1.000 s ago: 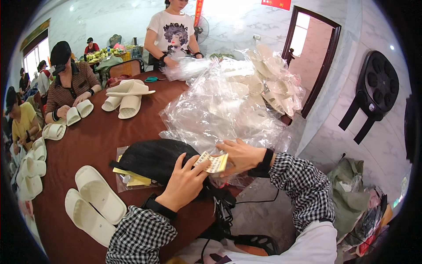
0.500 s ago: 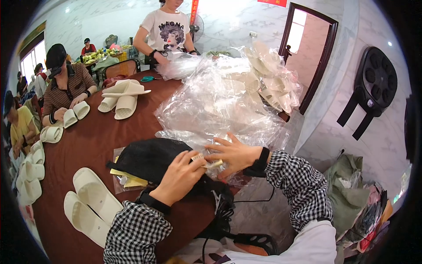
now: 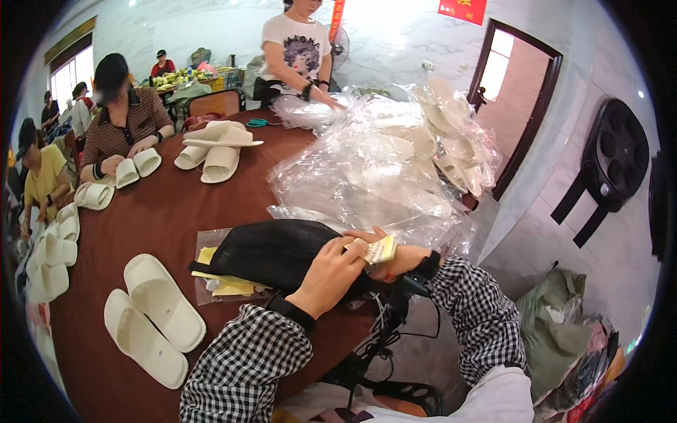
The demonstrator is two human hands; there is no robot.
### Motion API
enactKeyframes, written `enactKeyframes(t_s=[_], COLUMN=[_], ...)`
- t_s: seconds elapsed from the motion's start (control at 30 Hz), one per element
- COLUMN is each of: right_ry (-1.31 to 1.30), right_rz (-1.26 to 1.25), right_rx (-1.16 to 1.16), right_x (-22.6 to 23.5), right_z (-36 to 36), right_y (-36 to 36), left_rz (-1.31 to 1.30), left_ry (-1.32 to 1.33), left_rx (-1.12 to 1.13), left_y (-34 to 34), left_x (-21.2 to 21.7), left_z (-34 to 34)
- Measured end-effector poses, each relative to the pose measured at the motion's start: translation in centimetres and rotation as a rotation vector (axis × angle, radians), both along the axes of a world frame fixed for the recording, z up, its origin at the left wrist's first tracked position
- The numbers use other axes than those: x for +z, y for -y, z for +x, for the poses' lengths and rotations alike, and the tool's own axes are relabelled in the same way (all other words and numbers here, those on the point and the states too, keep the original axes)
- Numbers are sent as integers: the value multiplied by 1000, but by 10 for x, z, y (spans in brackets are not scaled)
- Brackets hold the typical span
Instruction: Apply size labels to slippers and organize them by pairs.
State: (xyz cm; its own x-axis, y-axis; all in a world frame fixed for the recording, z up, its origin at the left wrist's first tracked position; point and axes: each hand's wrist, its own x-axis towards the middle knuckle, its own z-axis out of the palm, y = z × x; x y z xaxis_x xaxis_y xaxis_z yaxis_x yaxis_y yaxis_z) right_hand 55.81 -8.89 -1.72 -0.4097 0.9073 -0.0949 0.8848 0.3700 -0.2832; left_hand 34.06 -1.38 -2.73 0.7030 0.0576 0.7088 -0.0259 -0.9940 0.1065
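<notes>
1. A round brown table (image 3: 162, 218) in a busy workroom carries white slippers (image 3: 151, 317) and a heap of clear plastic bags (image 3: 374, 169).
2. Both hands have dropped from in front of that heap to a black mesh bag (image 3: 275, 250).
3. The right hand (image 3: 395, 255) pinches a small yellowish stack of labels (image 3: 377, 249); the left hand (image 3: 331, 271) curls its fingers against the stack.
</notes>
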Motion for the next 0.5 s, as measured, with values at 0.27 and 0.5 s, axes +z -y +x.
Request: enactKeyframes(t_s=[0.27,0.5], right_ry=[-330,-403], right_rz=[195,477], right_rx=[-254,-413], right_x=[50,121], right_z=[5,-69], right_y=[27,108], left_rz=[108,-119], left_ry=[-151,-6], left_rx=[72,151], left_y=[-2,2], left_x=[-14,40], left_z=[0,-68])
